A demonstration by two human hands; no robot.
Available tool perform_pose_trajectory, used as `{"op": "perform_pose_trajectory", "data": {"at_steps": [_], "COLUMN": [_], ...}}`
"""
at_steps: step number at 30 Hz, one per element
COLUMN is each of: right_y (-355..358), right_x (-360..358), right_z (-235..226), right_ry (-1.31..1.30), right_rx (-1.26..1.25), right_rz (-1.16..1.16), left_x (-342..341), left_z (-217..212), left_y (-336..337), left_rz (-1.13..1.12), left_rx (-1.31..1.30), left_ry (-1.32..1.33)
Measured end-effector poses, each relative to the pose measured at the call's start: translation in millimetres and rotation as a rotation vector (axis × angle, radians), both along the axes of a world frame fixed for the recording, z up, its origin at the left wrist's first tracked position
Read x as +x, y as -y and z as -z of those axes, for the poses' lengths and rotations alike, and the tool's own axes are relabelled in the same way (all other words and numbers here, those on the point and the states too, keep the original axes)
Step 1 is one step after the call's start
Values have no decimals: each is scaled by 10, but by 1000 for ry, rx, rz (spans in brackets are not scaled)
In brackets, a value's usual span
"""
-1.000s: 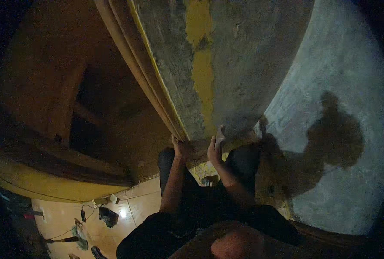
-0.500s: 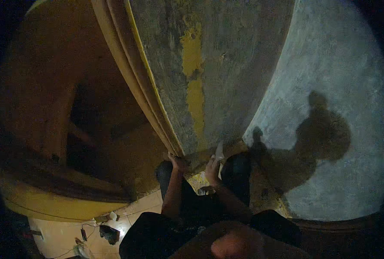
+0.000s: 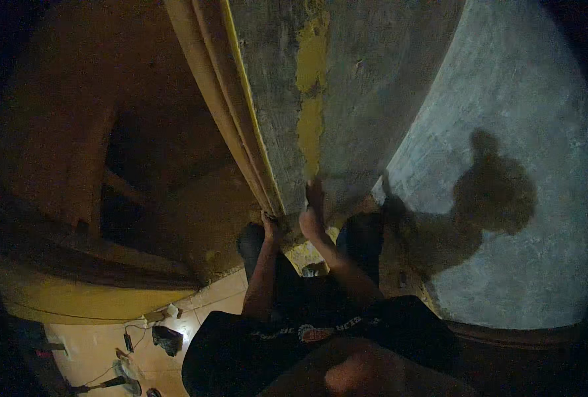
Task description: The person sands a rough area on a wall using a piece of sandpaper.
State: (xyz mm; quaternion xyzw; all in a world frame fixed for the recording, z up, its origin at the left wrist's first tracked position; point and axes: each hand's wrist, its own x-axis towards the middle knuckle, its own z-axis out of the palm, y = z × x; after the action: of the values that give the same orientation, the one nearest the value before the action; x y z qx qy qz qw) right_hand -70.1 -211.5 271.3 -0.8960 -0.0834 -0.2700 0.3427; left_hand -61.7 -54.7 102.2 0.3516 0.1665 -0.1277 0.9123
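A tall grey wall (image 3: 366, 86) with a rough, worn surface rises in front of me, and a ragged yellow strip (image 3: 312, 119) runs down it. Low down, my left hand (image 3: 271, 226) is closed at the bottom of the brown door frame (image 3: 224, 109), its fingers at the frame's edge. My right hand (image 3: 312, 218) is beside it, raised edge-on to the wall just below the yellow strip. Its fingers look closed, and a dark narrow shape reaches up from them; in this dim light I cannot make out what it is.
A pale blue-grey wall (image 3: 525, 284) stands on the right, with my shadow (image 3: 496, 192) on it. Left of the frame is a dark opening (image 3: 168, 152). Behind on the left, a black bag-like thing (image 3: 167, 340), cables and a bright light lie on the tiled floor (image 3: 221, 308).
My right hand has moved left and up along the wall and turned edge-on; the pale thing at its fingers no longer shows. My left hand stays at the frame. The view has shifted slightly.
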Motion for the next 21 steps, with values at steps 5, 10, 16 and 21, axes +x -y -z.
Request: {"op": "perform_pose_trajectory", "data": {"at_steps": [5, 10, 16, 21], "right_y": [70, 395, 86, -82], "right_x": [-818, -202, 222, 543], "right_z": [939, 785, -908, -1514], "right_ry": [-349, 194, -180, 392], "right_rx": [267, 262, 447, 349], "right_rz": [40, 290, -48, 108], "left_x": [-97, 66, 81, 146], "left_z": [107, -602, -2489, -3527], "left_y": [-393, 105, 69, 284], "left_rz": [-139, -269, -483, -681], "left_rx": [164, 358, 703, 944], "left_ry": [26, 390, 745, 954]}}
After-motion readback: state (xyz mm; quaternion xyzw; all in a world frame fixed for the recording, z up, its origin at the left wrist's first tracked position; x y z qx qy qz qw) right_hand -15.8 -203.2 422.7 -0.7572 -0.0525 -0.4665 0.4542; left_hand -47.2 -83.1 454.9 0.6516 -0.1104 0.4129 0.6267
